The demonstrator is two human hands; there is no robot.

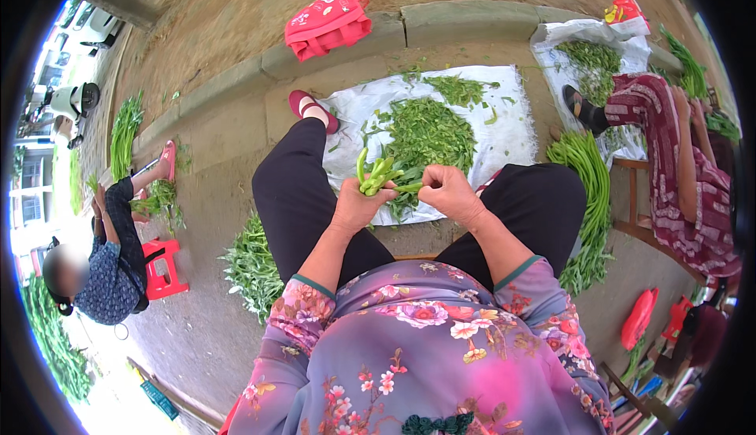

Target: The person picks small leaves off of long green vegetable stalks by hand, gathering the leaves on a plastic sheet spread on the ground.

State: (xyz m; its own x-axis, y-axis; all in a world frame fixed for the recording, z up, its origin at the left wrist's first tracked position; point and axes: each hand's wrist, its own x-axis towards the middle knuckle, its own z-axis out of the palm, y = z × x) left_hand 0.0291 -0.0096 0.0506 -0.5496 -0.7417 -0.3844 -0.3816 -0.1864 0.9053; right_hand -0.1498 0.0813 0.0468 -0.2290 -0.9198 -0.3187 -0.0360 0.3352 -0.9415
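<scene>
A floral blouse (441,317) in purple and pink lies nearest the camera, its short sleeves edged in dark green. Beyond it, dark trousers (295,183) cover two knees spread wide, and the bare forearms reach forward between them. The left hand (362,201) is closed around a bunch of green stems (378,172), whose pale green ends stick up above the fist. Just beside it, the right hand (453,192) pinches the end of a single green stem (409,188) between thumb and fingers; this stem stretches across the short gap between the two hands.

Behind the hands, a white sheet (510,112) lies on the ground, bearing a broad heap of loose green leaves (431,137) and a smaller scatter near its far edge. A dark red shoe (313,111) rests at the sheet's left corner. Long green stalks (584,183) lie in a thick pile beside the right knee, and a leafy green bundle (253,268) lies on the ground by the left thigh.

Farther off, a red bag (329,24) sits against the stone kerb (465,24). To the right sits a co-worker in patterned maroon clothes (669,163), near a second white sheet (553,35) with more leaves. To the left, another co-worker in a dark blue top (109,281) sits by a red stool (165,268).
</scene>
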